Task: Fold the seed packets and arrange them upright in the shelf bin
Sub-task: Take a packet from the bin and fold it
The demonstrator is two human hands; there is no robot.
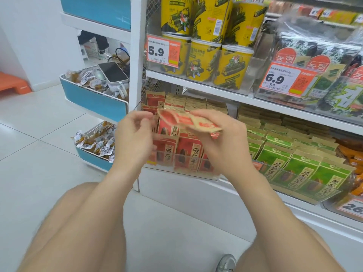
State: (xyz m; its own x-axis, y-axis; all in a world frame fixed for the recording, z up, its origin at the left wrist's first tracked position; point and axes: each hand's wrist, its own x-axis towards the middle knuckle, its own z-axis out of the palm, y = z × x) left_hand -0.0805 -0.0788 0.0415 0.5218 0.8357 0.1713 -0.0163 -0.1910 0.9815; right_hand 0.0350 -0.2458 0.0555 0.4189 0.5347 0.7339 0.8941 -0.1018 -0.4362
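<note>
right hand (225,148) grips red packet (188,120) | left hand (135,134) beside | bin (182,167) below

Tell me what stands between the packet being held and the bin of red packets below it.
Nothing visible blocks the way: the right hand holds the red seed packet above the shelf bin, with only air between. Upright red packets already crowd the bin's front rows, so free room looks scarce.

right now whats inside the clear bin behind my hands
Red seed packets stand upright in the clear bin; the left hand, right hand and held packet cover the middle rows.
</note>
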